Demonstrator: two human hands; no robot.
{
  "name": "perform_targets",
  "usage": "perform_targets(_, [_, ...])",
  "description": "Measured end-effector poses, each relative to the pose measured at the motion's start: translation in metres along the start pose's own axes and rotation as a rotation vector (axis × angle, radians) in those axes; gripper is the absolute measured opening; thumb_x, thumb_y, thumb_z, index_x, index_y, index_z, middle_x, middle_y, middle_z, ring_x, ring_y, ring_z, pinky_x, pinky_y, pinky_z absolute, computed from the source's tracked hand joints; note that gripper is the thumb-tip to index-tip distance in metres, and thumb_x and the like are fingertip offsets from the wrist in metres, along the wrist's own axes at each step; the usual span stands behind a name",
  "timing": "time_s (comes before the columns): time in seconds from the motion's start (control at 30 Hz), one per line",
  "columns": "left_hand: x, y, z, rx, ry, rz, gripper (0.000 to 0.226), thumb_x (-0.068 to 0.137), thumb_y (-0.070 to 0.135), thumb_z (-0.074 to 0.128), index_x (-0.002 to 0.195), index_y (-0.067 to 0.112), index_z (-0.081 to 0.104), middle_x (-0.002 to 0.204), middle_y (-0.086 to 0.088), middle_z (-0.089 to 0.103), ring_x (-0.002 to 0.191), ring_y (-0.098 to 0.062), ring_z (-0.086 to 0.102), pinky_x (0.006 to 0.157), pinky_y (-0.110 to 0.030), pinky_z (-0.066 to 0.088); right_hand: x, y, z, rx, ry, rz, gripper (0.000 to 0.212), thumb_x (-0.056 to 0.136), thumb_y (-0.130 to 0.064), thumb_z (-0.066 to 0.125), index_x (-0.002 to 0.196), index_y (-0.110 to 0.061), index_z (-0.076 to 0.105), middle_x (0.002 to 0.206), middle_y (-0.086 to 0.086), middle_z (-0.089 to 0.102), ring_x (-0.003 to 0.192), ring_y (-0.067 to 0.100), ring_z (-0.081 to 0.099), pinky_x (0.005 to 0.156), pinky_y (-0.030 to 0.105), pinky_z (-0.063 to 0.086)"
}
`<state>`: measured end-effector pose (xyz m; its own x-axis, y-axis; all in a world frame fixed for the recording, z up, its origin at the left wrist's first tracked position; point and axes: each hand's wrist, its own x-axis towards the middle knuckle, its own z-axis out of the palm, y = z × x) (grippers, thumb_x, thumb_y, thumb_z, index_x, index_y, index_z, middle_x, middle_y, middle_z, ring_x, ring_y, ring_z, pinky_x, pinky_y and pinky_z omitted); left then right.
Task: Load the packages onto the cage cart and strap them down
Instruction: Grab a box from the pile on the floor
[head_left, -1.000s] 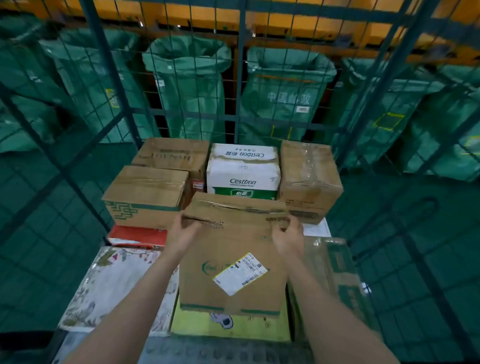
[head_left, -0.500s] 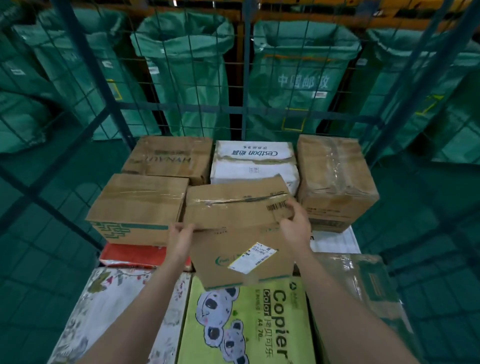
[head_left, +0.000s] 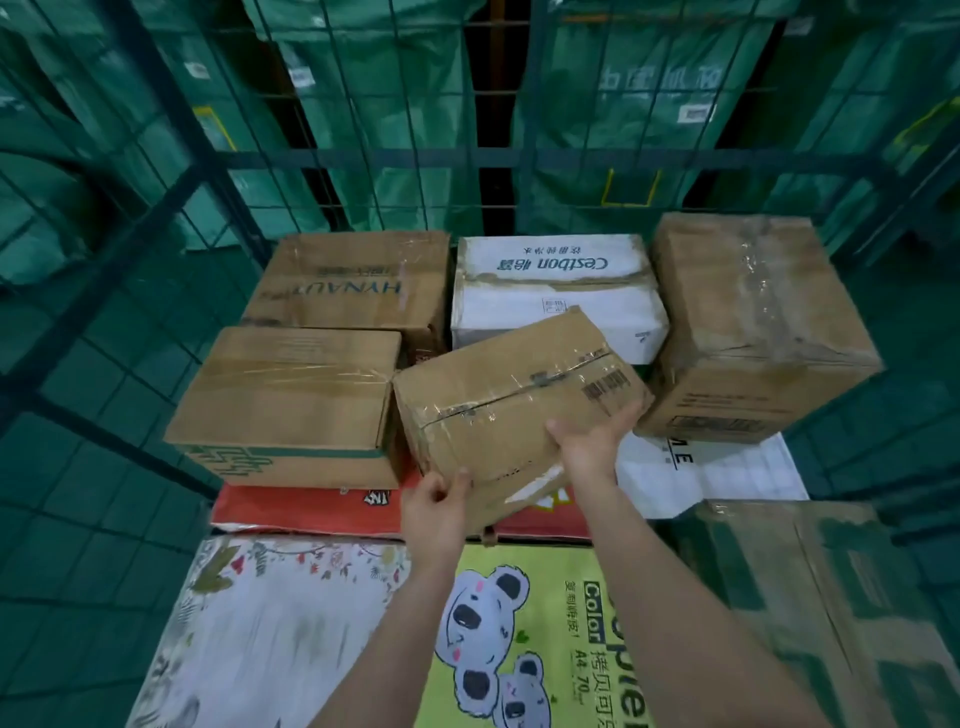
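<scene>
Within cart (head_left: 363, 161), four top-tier boxes (head_left: 291, 395), fifth box (head_left: 509, 389) between left hand (head_left: 434, 512), right hand (head_left: 587, 444)

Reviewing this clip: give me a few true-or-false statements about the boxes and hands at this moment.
1. The left hand and the right hand both touch the barcode box. True.
2. The barcode box lies flat. False: it is tilted.
3. The white box sits behind the barcode box. True.
4. Green bags stand beyond the cage wall. True.
5. The koala package sits on top of the white box. False: it lies in front, nearest the camera.
</scene>
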<state>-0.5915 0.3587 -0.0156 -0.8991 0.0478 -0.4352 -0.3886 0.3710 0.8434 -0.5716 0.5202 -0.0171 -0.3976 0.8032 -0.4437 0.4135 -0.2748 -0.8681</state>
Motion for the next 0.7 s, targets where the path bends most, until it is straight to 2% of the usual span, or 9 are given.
perform_targets(0.07, [0.003,0.003,0.005,0.035,0.054,-0.02,0.038,0.083,0.029,0.065,0.061,0.012,0.039,0.083,-0.016,0.044,0.073,-0.021,0.04,0.061,-0.032,0.028,-0.009,0.014,0.017,0.094,-0.105,0.202,0.112,0.069,-0.043,0.079,0.152,-0.015,0.009,0.15,0.01,0.033,0.133,0.031,0.038,0.11,0.051,0.033])
perform_targets(0.13, [0.011,0.011,0.002,0.115,0.124,-0.003,0.03,0.08,0.029,0.069,0.085,0.007,0.05,0.103,-0.016,0.043,0.086,-0.022,0.041,0.071,-0.031,0.034,-0.014,0.019,0.032,0.063,-0.223,0.32,0.091,0.074,-0.064,0.063,0.142,-0.009,0.035,0.14,0.011,0.046,0.125,0.034,0.045,0.102,0.056,0.04])
perform_targets(0.17, [0.018,0.016,-0.002,0.155,0.164,0.015,0.043,0.078,0.03,0.072,0.101,0.004,0.047,0.111,-0.015,0.041,0.095,-0.025,0.041,0.079,-0.033,0.038,-0.02,0.013,0.035,0.007,-0.242,0.324,0.078,0.084,-0.063,0.051,0.137,-0.006,0.04,0.137,0.013,0.048,0.123,0.036,0.047,0.1,0.056,0.041])
perform_targets(0.27, [0.058,0.032,-0.014,0.224,0.21,0.154,0.075,0.076,0.037,0.075,0.13,0.007,0.032,0.133,-0.015,0.039,0.12,-0.034,0.043,0.099,-0.045,0.039,-0.012,0.01,0.035,-0.089,-0.192,0.305,0.063,0.097,-0.052,0.036,0.132,-0.001,0.043,0.131,0.018,0.05,0.119,0.039,0.048,0.099,0.055,0.042])
perform_targets(0.37, [0.097,0.049,-0.016,0.218,0.015,0.228,0.086,0.08,0.039,0.071,0.146,0.018,0.021,0.147,-0.007,0.036,0.132,-0.029,0.039,0.108,-0.044,0.034,-0.009,0.006,0.032,-0.095,-0.177,0.283,0.056,0.099,-0.047,0.036,0.131,-0.001,0.043,0.129,0.016,0.051,0.118,0.037,0.049,0.098,0.053,0.043])
perform_targets(0.43, [0.105,0.049,-0.013,0.09,-0.094,0.151,0.083,0.084,0.034,0.068,0.149,0.021,0.019,0.148,-0.005,0.037,0.132,-0.026,0.04,0.108,-0.039,0.034,-0.011,0.003,0.033,-0.115,-0.175,0.263,0.055,0.099,-0.045,0.036,0.131,-0.001,0.044,0.129,0.016,0.052,0.119,0.037,0.048,0.099,0.052,0.043])
perform_targets(0.5, [0.098,0.039,-0.011,0.108,-0.136,0.131,0.084,0.08,0.044,0.068,0.148,0.025,0.023,0.145,-0.004,0.04,0.13,-0.028,0.042,0.107,-0.04,0.036,-0.013,0.0,0.031,-0.147,-0.173,0.23,0.057,0.1,-0.046,0.035,0.133,-0.001,0.043,0.131,0.016,0.05,0.12,0.037,0.047,0.1,0.05,0.042])
perform_targets(0.6, [0.092,0.021,-0.012,0.144,-0.097,0.131,0.108,0.06,0.066,0.067,0.149,0.031,0.017,0.148,-0.006,0.035,0.132,-0.032,0.038,0.108,-0.049,0.033,-0.015,-0.002,0.024,-0.243,-0.184,0.119,0.057,0.101,-0.044,0.031,0.142,-0.005,0.035,0.137,0.015,0.047,0.124,0.035,0.045,0.099,0.042,0.038])
perform_targets(0.7, [0.111,0.028,-0.015,0.129,-0.019,0.129,0.116,0.066,0.055,0.076,0.151,0.03,0.001,0.156,-0.007,0.017,0.139,-0.033,0.027,0.113,-0.052,0.024,-0.013,0.0,0.019,-0.31,-0.152,0.07,0.054,0.102,-0.042,0.028,0.142,-0.006,0.036,0.137,0.017,0.047,0.123,0.035,0.045,0.095,0.039,0.037])
